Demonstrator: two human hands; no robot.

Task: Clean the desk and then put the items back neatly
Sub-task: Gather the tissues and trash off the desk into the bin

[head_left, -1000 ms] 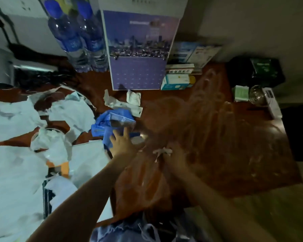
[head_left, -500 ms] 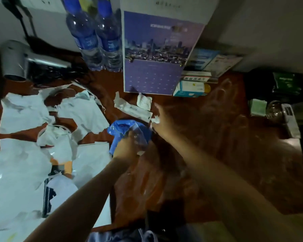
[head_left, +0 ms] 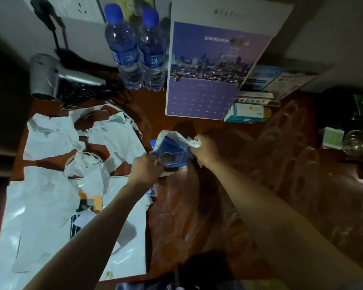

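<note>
Left hand (head_left: 147, 167) grip: curled, pinching blue bag (head_left: 170, 152) | right hand (head_left: 204, 150) grip: clenched on white scraps (head_left: 194, 142)

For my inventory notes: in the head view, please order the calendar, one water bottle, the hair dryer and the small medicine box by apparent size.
1. calendar
2. hair dryer and water bottle: they look alike, so unranked
3. medicine box

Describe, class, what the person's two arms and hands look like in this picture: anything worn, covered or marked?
Both forearms are bare up to the picture's lower edge: no sleeves, gloves, watch or bracelet show. The left hand and right hand wear no rings that can be made out, and no markings show. The light is dim, so fine detail on the fingers cannot be told.
</note>
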